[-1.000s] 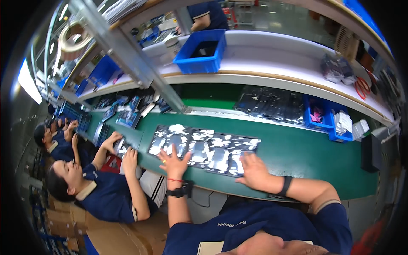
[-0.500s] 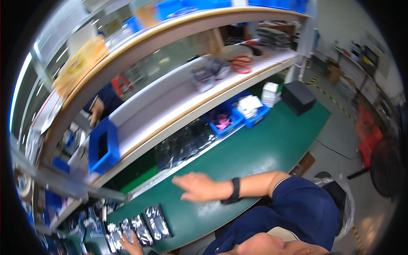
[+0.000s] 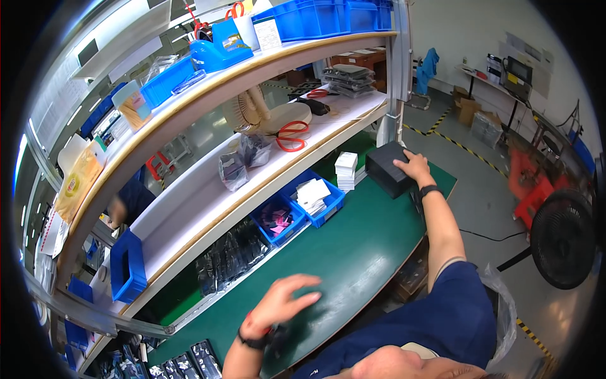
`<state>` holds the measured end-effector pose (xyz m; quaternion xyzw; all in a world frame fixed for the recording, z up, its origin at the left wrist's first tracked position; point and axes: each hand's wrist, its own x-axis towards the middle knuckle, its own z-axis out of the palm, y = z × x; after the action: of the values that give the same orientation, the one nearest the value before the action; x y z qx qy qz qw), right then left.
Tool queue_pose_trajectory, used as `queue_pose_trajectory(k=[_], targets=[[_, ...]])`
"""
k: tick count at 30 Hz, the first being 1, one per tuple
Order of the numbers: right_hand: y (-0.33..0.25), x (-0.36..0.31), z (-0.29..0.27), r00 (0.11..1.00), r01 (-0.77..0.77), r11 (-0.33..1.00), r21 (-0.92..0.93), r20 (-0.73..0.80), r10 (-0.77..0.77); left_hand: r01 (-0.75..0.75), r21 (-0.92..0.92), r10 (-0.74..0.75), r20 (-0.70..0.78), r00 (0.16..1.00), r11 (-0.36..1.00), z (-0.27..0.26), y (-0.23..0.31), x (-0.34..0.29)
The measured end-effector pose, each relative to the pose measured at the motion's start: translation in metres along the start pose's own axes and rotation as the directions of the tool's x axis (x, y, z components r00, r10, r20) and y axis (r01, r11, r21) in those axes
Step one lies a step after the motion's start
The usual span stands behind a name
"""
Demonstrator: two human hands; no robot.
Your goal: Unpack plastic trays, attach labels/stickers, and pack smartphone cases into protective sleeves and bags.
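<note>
At the far right end of the green table (image 3: 341, 234), my right hand (image 3: 415, 168) grips the right edge of a black box (image 3: 386, 172), thumb on its top. My left hand (image 3: 278, 307) hovers over the middle of the table, fingers apart and holding nothing. Black glossy packets (image 3: 205, 359) lie in a row at the lower left, beyond my left forearm. Just left of the box stands a stack of white cards or small boxes (image 3: 345, 169).
Under the shelf are a blue bin with white papers (image 3: 328, 215), a blue bin with pink pieces (image 3: 276, 237) and black plastic packets (image 3: 230, 258). Red-handled scissors (image 3: 291, 136) lie on the shelf (image 3: 196, 183). A black fan (image 3: 562, 246) stands at the right.
My right hand has moved from over the middle of the table to the black box. My left hand has left the black packets and risen over the table. The view has shifted.
</note>
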<state>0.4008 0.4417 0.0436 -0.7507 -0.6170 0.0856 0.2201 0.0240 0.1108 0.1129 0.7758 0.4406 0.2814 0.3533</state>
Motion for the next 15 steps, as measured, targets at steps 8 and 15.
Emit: queue_pose_trajectory(k=[8, 15], targets=[[-0.019, -0.117, -0.007, 0.982, 0.109, 0.990, 0.086, -0.165, -0.094, 0.338, -0.317, -0.413, -0.209, 0.886, 0.886, 0.131, -0.071, 0.219], [-0.009, -0.122, 0.001, 0.965, 0.105, 0.984, 0.143, -0.254, -0.066, 0.221, -0.701, -0.447, -0.154, 0.881, 0.678, 0.160, -0.065, 0.262]])
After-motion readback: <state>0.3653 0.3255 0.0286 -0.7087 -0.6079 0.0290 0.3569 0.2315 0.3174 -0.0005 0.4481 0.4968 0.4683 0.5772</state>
